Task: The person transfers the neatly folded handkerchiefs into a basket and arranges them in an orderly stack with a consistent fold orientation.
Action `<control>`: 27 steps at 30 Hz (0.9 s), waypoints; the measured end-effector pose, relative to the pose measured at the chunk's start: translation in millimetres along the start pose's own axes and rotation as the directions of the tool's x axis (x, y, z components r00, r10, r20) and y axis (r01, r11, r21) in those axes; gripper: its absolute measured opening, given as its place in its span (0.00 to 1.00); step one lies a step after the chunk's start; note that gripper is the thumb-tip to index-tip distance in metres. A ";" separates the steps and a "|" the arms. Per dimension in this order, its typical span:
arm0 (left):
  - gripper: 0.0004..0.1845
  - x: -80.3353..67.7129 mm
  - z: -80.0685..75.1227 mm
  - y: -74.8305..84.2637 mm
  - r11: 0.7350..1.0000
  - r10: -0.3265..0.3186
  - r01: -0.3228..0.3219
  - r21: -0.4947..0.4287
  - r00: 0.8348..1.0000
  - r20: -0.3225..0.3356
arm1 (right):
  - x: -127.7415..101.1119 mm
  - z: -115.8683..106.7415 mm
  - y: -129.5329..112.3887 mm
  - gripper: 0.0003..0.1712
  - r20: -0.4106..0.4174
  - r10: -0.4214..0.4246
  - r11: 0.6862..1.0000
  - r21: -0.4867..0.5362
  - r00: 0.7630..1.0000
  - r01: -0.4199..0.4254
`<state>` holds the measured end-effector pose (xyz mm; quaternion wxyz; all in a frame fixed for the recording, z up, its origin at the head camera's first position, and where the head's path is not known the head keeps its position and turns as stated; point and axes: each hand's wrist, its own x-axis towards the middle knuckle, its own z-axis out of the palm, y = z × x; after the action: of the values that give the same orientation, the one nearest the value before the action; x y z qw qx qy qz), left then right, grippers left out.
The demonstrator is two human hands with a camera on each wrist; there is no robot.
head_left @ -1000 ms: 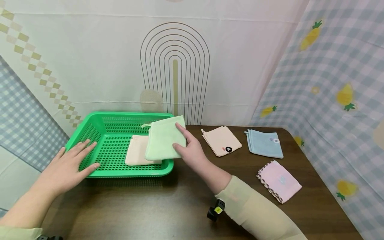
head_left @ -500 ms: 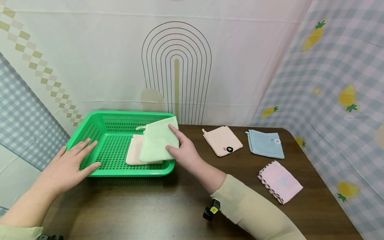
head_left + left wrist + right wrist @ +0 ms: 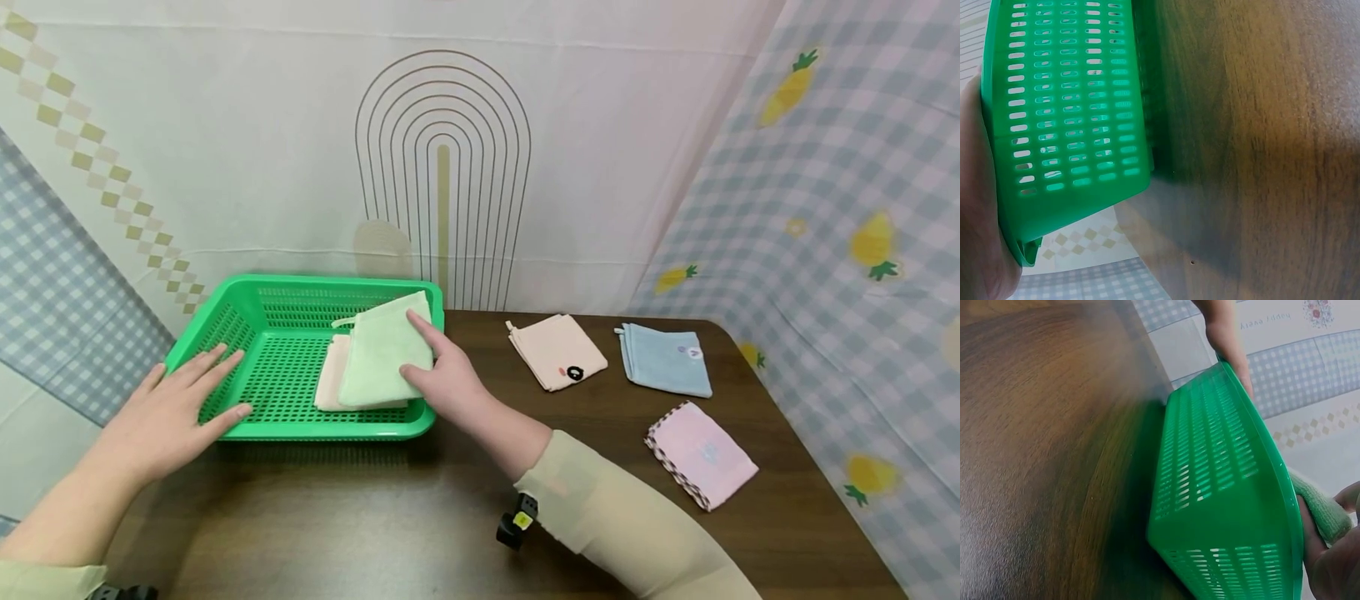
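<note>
My right hand (image 3: 446,375) pinches a folded pale green towel (image 3: 386,354) by its right edge, thumb and a finger showing on top. The towel is tilted over the right end of a green plastic basket (image 3: 300,431), partly covering a folded cream towel (image 3: 331,379) on the basket floor. In the right wrist view, the green towel (image 3: 1319,509) sits between thumb and fingers, beside the basket rim. With fingers spread, my left hand (image 3: 168,417) rests on the basket's left front corner. The left wrist view shows the perforated basket wall (image 3: 1072,106) beside that hand.
On the brown table (image 3: 337,517), right of the basket, lie a folded cream towel with a black ring mark (image 3: 558,352), a folded blue towel (image 3: 663,360) and a folded pink towel with a checked border (image 3: 703,457). Patterned curtains (image 3: 600,150) stand behind and at the sides.
My right hand has moved left with the green towel, bringing it farther over the basket and the cream towel inside. The left hand stays at the basket corner.
</note>
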<state>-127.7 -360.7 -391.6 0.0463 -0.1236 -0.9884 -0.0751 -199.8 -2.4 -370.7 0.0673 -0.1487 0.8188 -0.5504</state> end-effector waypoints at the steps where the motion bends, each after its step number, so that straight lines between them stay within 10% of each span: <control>1: 0.46 0.1 -0.1 -0.2 1.000 0.000 0.000 0.001 1.000 -0.001 | 0.3 0.9 -0.7 0.43 0.000 0.001 1.000 -0.005 1.000 -0.001; 27: 0.45 -0.2 -0.6 0.9 1.000 0.003 -0.003 -0.004 1.000 0.008 | 14.2 26.0 -12.2 0.44 0.048 -0.001 0.994 -0.110 0.999 0.007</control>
<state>-127.2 -360.0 -390.8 0.0423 -0.1256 -0.9882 -0.0766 -204.0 -34.1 -368.8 0.0773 -0.1669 0.8458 -0.5008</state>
